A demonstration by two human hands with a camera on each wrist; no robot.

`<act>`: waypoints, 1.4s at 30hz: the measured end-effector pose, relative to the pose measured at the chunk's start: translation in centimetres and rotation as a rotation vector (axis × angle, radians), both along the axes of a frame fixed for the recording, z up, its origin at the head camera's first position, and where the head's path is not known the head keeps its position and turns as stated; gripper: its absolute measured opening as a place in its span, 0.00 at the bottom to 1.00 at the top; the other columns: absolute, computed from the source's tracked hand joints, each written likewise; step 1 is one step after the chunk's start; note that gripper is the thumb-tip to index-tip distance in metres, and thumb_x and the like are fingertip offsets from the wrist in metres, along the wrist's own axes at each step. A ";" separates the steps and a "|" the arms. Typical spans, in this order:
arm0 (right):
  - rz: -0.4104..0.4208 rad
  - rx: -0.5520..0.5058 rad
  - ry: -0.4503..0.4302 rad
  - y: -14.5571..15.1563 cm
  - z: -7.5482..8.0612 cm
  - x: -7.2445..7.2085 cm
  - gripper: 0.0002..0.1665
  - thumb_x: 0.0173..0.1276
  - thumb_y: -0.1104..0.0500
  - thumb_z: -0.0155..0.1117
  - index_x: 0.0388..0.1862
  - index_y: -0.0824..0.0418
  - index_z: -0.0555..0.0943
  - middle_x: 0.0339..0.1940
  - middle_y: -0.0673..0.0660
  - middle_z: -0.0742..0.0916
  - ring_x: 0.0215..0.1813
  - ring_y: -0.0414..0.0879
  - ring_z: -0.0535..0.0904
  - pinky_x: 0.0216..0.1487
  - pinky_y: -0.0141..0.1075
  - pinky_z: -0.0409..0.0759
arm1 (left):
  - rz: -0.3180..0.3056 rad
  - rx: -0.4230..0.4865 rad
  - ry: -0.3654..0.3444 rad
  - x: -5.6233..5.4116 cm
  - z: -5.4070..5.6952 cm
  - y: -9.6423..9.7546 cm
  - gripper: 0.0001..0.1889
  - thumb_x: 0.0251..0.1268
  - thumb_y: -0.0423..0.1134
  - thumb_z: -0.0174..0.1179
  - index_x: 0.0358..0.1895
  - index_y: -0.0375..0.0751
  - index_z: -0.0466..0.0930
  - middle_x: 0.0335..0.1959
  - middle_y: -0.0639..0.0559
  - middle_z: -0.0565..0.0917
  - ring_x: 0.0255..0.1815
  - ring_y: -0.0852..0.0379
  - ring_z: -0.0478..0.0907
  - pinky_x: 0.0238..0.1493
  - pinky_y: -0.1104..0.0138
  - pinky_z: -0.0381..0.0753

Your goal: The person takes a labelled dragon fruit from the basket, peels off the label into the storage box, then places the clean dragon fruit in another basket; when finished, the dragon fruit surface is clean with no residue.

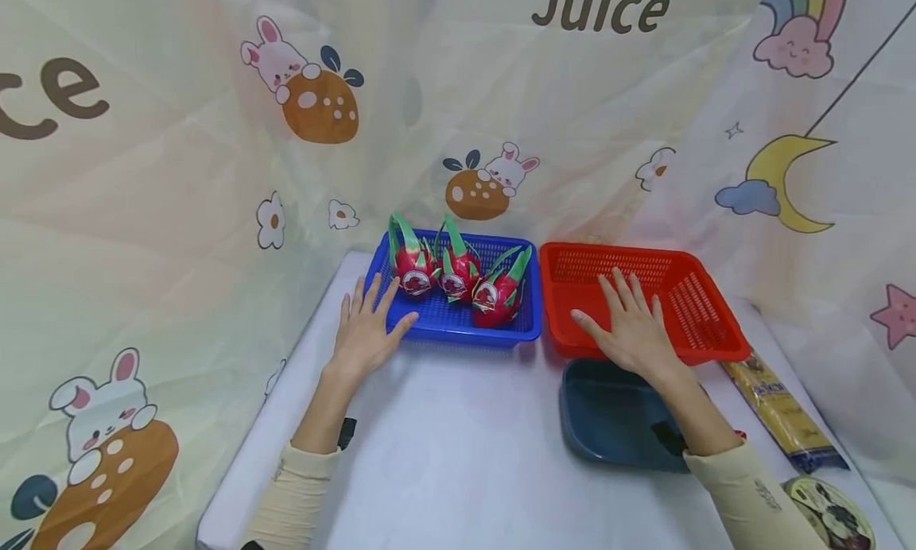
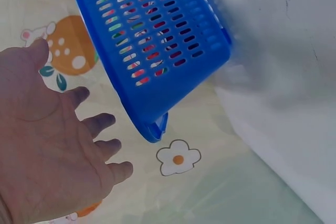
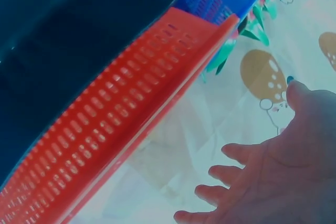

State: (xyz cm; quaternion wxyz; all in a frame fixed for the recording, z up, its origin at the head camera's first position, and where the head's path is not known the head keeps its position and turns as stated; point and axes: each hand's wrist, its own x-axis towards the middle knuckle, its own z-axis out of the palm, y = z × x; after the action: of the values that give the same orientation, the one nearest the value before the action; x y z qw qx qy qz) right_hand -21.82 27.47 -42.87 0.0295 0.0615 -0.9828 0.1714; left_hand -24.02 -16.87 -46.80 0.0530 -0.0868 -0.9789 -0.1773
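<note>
My left hand (image 1: 366, 331) is held with spread fingers at the near left corner of a blue basket (image 1: 458, 334). In the left wrist view that hand (image 2: 58, 135) shows its palm beside the basket, apart from it. Three red dragon fruits (image 1: 458, 273) with green leaves and round labels lie in the blue basket. My right hand (image 1: 633, 327), fingers spread, is over the front part of a red basket (image 1: 704, 315). The right wrist view shows this hand (image 3: 273, 171) apart from the basket's rim. Neither hand holds anything.
A dark blue-grey tub (image 1: 608, 423) stands in front of the red basket, partly beneath my right forearm. To its right lie a yellow packet (image 1: 783, 411) and a round, printed lid or tin (image 1: 833, 514). Printed cloth (image 1: 401, 97) hangs behind the white table (image 1: 444, 455).
</note>
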 end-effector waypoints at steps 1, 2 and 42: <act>0.005 -0.004 0.001 -0.2 0.1 -0.1 0.61 0.73 0.23 0.48 0.87 0.61 0.46 0.87 0.67 0.44 0.85 0.68 0.32 0.77 0.73 0.28 | 0.001 0.003 0.001 0.0 0.0 0.0 0.45 0.75 0.74 0.42 0.87 0.55 0.45 0.87 0.40 0.46 0.86 0.39 0.27 0.82 0.40 0.27; 0.008 -0.005 0.005 -0.3 0.1 -0.2 0.61 0.73 0.23 0.48 0.87 0.61 0.46 0.87 0.66 0.44 0.85 0.68 0.32 0.77 0.73 0.28 | 0.001 0.008 0.002 0.0 0.1 0.0 0.45 0.75 0.74 0.42 0.87 0.55 0.46 0.87 0.40 0.46 0.86 0.39 0.27 0.82 0.40 0.27; -0.023 -0.486 -0.143 -10.2 0.0 -9.1 0.44 0.79 0.40 0.58 0.79 0.68 0.64 0.74 0.71 0.75 0.70 0.67 0.76 0.64 0.60 0.80 | 0.192 0.579 0.241 -1.5 -1.3 -3.1 0.27 0.81 0.44 0.54 0.78 0.42 0.66 0.78 0.39 0.68 0.81 0.38 0.59 0.79 0.40 0.57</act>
State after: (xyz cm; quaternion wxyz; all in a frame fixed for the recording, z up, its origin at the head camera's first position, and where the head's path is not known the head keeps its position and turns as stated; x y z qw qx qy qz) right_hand -30.95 17.28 -42.87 -0.0241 0.0293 -0.9130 0.4062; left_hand -25.55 -20.01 -48.14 0.2074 0.0040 -0.8781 -0.4311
